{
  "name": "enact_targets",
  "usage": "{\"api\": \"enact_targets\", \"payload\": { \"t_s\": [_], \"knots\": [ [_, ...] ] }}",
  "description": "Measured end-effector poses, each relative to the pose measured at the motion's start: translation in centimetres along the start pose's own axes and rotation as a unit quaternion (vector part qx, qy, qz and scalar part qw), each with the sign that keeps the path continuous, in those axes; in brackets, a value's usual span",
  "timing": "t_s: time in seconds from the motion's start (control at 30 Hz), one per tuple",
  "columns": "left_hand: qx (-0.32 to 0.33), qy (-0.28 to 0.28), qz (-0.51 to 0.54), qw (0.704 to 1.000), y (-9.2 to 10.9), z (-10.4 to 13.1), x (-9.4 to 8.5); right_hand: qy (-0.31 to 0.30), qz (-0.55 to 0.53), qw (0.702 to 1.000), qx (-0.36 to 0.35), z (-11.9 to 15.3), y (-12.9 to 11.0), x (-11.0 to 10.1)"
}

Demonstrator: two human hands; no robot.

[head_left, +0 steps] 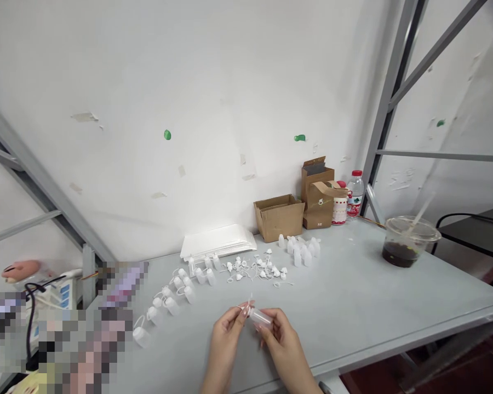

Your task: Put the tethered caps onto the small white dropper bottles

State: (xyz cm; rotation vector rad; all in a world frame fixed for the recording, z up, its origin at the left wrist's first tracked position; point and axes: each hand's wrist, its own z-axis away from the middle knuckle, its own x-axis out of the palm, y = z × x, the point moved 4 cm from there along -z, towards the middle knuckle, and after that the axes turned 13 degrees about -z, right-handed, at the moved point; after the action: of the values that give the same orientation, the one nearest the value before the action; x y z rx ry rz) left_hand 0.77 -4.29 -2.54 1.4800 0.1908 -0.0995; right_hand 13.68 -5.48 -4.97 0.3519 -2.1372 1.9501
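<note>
**Head view: two hands meet at a bottle's neck**

The right hand (285,335) is closed around the clear body of a small bottle (263,317), which lies tilted just above the near part of the bench (340,312), its neck toward the left hand (229,323). The left hand's fingertips are pinched together at that neck, on what looks like a white cap (251,310); the fingers hide exactly how it sits.

The step in hand seems to be working the cap at the mouth. To do it well, I would hold the body firmly but lightly (thin plastic probably gives under a squeeze), line cap and neck up straight, and guide the thin strap clear so that it does not get caught beneath the rim.

Beyond the hands lie loose caps (275,271); strapped bottles (171,306) stand to their left, and bottles with no strap showing (298,256) to their right. Lifting one cap by itself should help, as the straps could tangle.
</note>
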Motion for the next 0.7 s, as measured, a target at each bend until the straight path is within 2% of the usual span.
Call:
{"api": "enact_targets", "payload": {
  "t_s": [0.17,0.33,0.53,0.7],
  "knots": [
    [0.042,-0.002,-0.032,0.999,1.3,0.4,-0.5,-0.040,0.010,0.998,0.051,0.2,0.1,0.6],
    [0.036,-0.030,-0.028,0.999,2.4,0.8,-0.7,-0.043,0.005,0.998,0.043,0.3,-0.4,0.9],
    [0.008,0.018,-0.026,0.999,1.8,0.5,-1.1,-0.029,-0.043,0.998,0.030,0.1,-0.5,0.6],
    [0.027,-0.030,-0.042,0.998,2.5,0.7,-1.4,-0.054,-0.011,0.997,0.062,0.4,0.0,1.0]
  ]
}}
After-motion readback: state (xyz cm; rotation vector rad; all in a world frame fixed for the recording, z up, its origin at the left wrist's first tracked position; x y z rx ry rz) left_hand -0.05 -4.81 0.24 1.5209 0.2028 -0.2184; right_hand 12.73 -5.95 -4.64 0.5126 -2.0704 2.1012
